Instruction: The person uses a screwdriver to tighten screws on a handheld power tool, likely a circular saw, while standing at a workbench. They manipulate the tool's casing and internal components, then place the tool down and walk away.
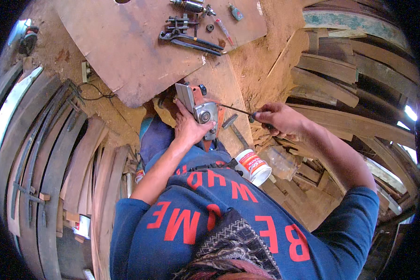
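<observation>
An orange and silver power tool (205,112), with a flat metal base plate and a black knob, rests over my lap. My left hand (185,125) is closed on its left side and lower housing. My right hand (275,120) grips a screwdriver (239,110) with a long thin shaft, whose tip reaches the orange body near the top of the metal housing. A hammer (237,132) lies on the board (235,88) just to the right of the tool. A white bucket with a red label (255,168) sits by my right hip.
A large worn board (112,46) at the top holds a motor armature (191,7), a puller (177,23), long-handled pliers (193,44), a red marked tube (224,31) and a small bottle (235,11). Timber planks line both sides, with long bar clamps and a cable on the left.
</observation>
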`<state>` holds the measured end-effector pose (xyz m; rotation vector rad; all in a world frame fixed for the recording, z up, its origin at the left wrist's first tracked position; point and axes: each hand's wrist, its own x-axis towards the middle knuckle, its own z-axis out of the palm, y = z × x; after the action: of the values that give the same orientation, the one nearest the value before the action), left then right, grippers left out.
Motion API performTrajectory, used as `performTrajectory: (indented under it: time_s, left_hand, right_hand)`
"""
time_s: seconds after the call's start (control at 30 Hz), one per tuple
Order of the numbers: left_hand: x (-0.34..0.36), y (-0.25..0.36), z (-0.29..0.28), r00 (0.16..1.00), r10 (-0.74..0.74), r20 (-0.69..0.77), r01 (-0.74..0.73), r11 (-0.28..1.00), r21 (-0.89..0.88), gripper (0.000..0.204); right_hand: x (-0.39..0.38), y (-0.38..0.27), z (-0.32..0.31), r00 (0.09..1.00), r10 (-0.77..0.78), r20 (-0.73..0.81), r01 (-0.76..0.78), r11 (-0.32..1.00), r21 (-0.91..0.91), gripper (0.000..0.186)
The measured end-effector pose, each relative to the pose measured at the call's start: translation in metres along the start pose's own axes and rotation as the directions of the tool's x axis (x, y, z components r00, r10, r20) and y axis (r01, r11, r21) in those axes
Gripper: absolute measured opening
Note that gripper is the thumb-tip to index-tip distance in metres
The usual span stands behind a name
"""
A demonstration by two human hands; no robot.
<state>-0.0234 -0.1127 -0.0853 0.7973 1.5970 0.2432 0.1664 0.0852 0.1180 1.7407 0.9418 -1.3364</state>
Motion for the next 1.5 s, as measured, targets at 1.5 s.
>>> performTrajectory:
  time_s: [1.5]
  left_hand:
    - [0.008, -0.003, 0.001, 1.0, 0.006, 0.026, -0.005, 0.999, -0.035, 0.156]
  right_hand:
    - [-0.006, -0.013, -0.001, 0.985, -0.159, -0.065, 0.147, 0.975, -0.168, 0.029]
